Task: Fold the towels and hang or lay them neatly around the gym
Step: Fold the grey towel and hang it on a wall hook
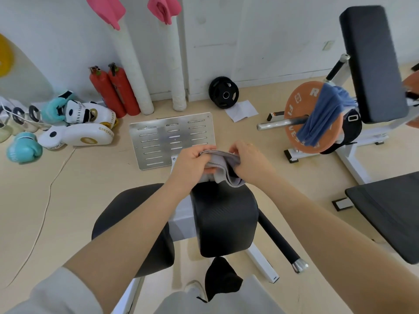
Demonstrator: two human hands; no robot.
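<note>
A small grey towel [223,163] is bunched between my two hands, above the front of a black padded seat [224,220]. My left hand [192,163] grips its left end with curled fingers. My right hand [248,160] pinches its right edge. A blue towel [324,116] hangs over an orange weight plate [292,109] on a bar at the right. Two pink towels [106,9] [164,7] are draped on the tops of white padded posts at the wall. A black cloth [221,279] hangs below the seat.
A slotted metal footplate [158,141] lies on the floor ahead. Boxing gloves and pads [74,130] and two red fire extinguishers [113,91] sit at the left. A black weight plate [223,92] leans on the wall. Black benches [374,60] [390,209] stand at the right.
</note>
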